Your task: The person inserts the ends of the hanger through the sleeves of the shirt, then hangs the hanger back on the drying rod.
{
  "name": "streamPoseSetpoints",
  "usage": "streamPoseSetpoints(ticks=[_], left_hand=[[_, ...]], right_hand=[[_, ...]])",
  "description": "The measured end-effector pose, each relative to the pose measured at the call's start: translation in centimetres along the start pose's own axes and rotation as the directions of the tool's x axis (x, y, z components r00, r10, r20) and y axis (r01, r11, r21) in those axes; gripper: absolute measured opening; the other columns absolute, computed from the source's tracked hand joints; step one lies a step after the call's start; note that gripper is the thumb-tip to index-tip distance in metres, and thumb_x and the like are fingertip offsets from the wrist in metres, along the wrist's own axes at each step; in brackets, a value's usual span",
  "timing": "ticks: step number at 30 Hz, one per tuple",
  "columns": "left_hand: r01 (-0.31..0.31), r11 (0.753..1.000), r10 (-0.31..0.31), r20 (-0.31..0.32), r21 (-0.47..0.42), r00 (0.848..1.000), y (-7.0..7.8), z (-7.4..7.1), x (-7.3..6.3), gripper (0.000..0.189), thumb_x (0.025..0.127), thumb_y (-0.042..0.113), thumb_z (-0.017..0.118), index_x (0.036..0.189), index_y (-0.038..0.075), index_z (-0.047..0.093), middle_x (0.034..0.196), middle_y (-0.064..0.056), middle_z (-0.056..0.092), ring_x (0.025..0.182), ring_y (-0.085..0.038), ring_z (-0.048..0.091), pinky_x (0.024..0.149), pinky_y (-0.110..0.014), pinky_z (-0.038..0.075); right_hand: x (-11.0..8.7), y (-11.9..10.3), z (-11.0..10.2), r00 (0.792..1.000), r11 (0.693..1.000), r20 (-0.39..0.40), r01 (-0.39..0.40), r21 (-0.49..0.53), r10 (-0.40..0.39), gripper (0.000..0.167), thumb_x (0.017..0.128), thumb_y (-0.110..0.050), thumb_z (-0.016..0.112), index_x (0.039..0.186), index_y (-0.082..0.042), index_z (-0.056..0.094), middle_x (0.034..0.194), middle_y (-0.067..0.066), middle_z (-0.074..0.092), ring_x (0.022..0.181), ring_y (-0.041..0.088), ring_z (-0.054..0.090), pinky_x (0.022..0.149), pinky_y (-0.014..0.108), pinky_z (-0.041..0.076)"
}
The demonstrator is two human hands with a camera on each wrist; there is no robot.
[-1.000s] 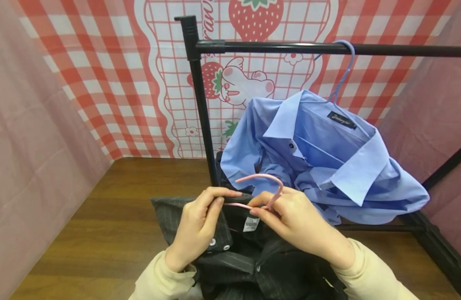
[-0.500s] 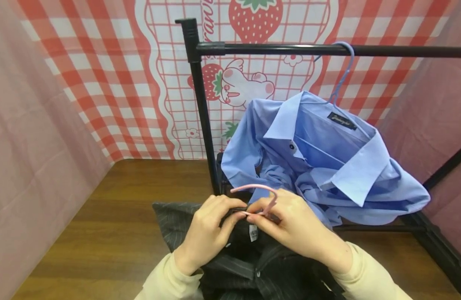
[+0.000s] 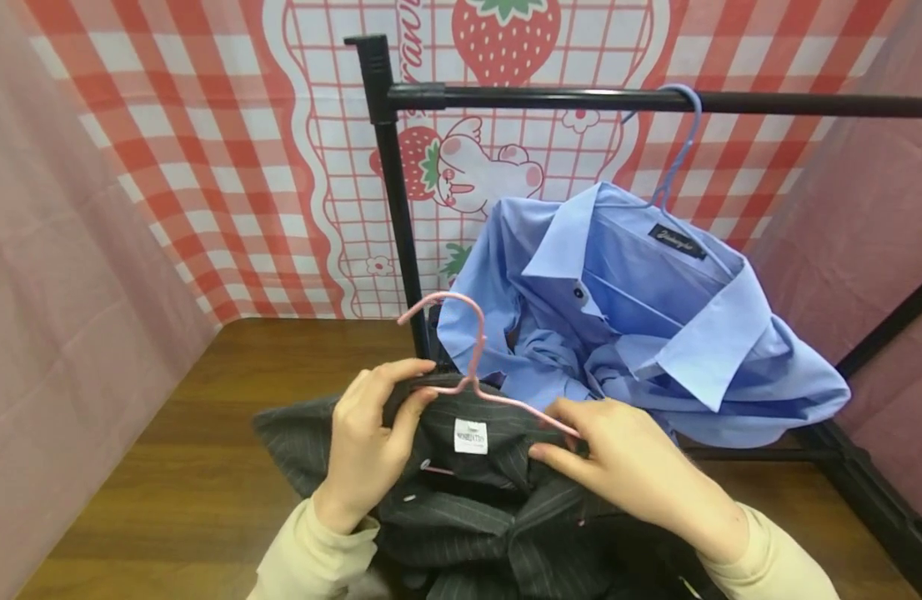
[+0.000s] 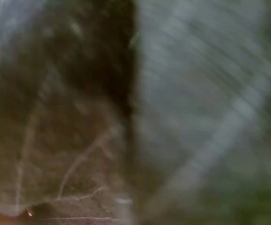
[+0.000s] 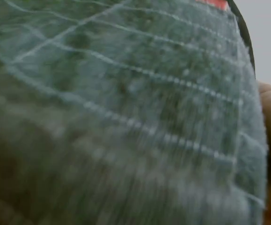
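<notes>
A dark pinstriped shirt (image 3: pixel 461 529) with a white neck label (image 3: pixel 471 436) lies bunched in front of me. The pink hanger (image 3: pixel 474 350) sits in its neck, with its hook standing up above the collar. My left hand (image 3: pixel 371 437) pinches the collar and the hanger just left of the hook. Further along the hanger's right arm, my right hand (image 3: pixel 618 462) pinches the collar's other side, thumb towards me. Blurred striped cloth (image 4: pixel 205 108) fills the left wrist view. In the right wrist view, striped fabric (image 5: pixel 140 93) covers most of the frame beside part of a hand.
A blue shirt (image 3: pixel 648 333) hangs on a blue hanger (image 3: pixel 682 158) from the black rack bar (image 3: pixel 543 97). The rack's upright post (image 3: pixel 401 208) stands just behind my left hand. Wooden tabletop (image 3: pixel 206 467) extends to the left, with a checked cloth backdrop (image 3: pixel 236 150) behind.
My hands have moved apart, the right one sliding out along the hanger. The hook has shifted left and risen, and the neck label now faces me in full.
</notes>
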State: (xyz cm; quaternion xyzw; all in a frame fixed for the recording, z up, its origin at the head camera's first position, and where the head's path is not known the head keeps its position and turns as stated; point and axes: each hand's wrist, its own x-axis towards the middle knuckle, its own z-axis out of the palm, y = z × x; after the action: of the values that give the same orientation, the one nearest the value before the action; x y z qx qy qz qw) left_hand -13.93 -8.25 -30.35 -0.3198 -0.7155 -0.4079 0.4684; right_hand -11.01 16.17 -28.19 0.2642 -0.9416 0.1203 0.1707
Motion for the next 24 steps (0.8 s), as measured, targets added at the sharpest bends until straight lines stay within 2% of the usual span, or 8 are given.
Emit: streamPoseSetpoints(ticks=[2, 4, 7, 11, 15, 19, 21, 24], left_hand=[[0.026, 0.999, -0.026, -0.032, 0.021, 0.999, -0.3, -0.4, 0.2, 0.023, 0.087, 0.025, 0.06, 0.1, 0.006, 0.065, 0.088, -0.004, 0.067, 0.065, -0.014, 0.053, 0.058, -0.023, 0.039], [0.059, 0.998, -0.058, -0.053, 0.031, 0.997, -0.5, -1.0, 0.4, 0.02, 0.083, 0.016, 0.065, 0.1, 0.006, 0.065, 0.088, -0.005, 0.068, 0.068, -0.015, 0.057, 0.06, -0.024, 0.042], [0.111, 0.993, -0.107, -0.078, 0.043, 0.991, -0.9, -1.8, 0.7, 0.025, 0.075, 0.003, 0.071, 0.099, 0.007, 0.066, 0.088, -0.005, 0.068, 0.07, -0.015, 0.061, 0.061, -0.024, 0.044], [0.14, 0.989, -0.136, -0.084, 0.049, 0.987, -1.1, -2.2, 0.9, 0.031, 0.07, -0.002, 0.074, 0.098, 0.007, 0.066, 0.088, -0.004, 0.068, 0.069, -0.014, 0.062, 0.06, -0.022, 0.044], [0.133, 0.99, -0.13, -0.078, 0.036, 0.988, -1.0, -2.2, 0.9, 0.032, 0.069, -0.003, 0.074, 0.098, 0.007, 0.066, 0.088, -0.004, 0.068, 0.073, -0.016, 0.063, 0.064, -0.022, 0.046], [0.13, 0.991, -0.129, -0.073, 0.008, 0.989, -0.9, -2.2, 0.9, 0.031, 0.069, -0.005, 0.074, 0.097, 0.006, 0.066, 0.088, -0.004, 0.068, 0.074, -0.015, 0.063, 0.065, -0.021, 0.046], [0.13, 0.992, -0.129, -0.068, -0.003, 0.989, -0.9, -2.1, 0.8, 0.031, 0.069, -0.005, 0.073, 0.097, 0.006, 0.066, 0.088, -0.004, 0.068, 0.075, -0.014, 0.063, 0.066, -0.02, 0.046], [0.133, 0.991, -0.133, -0.06, -0.008, 0.989, -0.9, -1.9, 0.7, 0.03, 0.07, -0.004, 0.073, 0.097, 0.007, 0.066, 0.088, -0.004, 0.068, 0.077, -0.015, 0.063, 0.067, -0.021, 0.046]], right_hand=[[-0.4, 0.5, 0.1, 0.998, 0.999, -0.063, 0.028, -0.032, -0.03, 0.02, 0.078, -0.04, 0.068, 0.079, -0.024, 0.056, 0.062, -0.018, 0.044, 0.059, 0.003, 0.044, 0.054, 0.024, 0.036], [-0.7, 1.1, 0.0, 0.988, 0.996, -0.136, 0.061, -0.071, -0.07, 0.015, 0.076, -0.028, 0.069, 0.083, -0.022, 0.059, 0.066, -0.016, 0.048, 0.063, 0.005, 0.046, 0.059, 0.027, 0.037], [-1.1, 1.9, -0.2, 0.966, 0.987, -0.229, 0.095, -0.13, -0.123, 0.021, 0.067, -0.012, 0.065, 0.087, -0.017, 0.059, 0.07, -0.013, 0.049, 0.065, 0.007, 0.046, 0.063, 0.028, 0.036], [-1.5, 2.2, -0.6, 0.953, 0.985, -0.274, 0.093, -0.143, -0.129, 0.03, 0.059, -0.007, 0.058, 0.089, -0.013, 0.06, 0.074, -0.009, 0.048, 0.07, 0.012, 0.046, 0.065, 0.032, 0.035], [-1.9, 2.5, -1.0, 0.96, 0.992, -0.273, 0.031, -0.12, -0.063, 0.043, 0.059, -0.013, 0.059, 0.102, -0.009, 0.058, 0.091, 0.001, 0.054, 0.084, 0.024, 0.051, 0.072, 0.039, 0.037], [-2.5, 2.5, -1.7, 0.971, 0.995, -0.225, -0.09, -0.05, 0.076, 0.056, 0.07, -0.032, 0.07, 0.12, -0.014, 0.052, 0.098, 0.001, 0.059, 0.087, 0.022, 0.058, 0.072, 0.042, 0.043], [-2.6, 2.4, -2.0, 0.968, 0.989, -0.204, -0.15, 0.002, 0.147, 0.051, 0.075, -0.037, 0.07, 0.12, -0.02, 0.053, 0.094, -0.003, 0.061, 0.081, 0.015, 0.058, 0.066, 0.039, 0.045], [-2.6, 2.3, -2.1, 0.951, 0.985, -0.258, -0.152, 0.08, 0.168, 0.032, 0.08, -0.025, 0.069, 0.11, -0.022, 0.059, 0.084, -0.006, 0.061, 0.074, 0.008, 0.054, 0.063, 0.027, 0.041]])
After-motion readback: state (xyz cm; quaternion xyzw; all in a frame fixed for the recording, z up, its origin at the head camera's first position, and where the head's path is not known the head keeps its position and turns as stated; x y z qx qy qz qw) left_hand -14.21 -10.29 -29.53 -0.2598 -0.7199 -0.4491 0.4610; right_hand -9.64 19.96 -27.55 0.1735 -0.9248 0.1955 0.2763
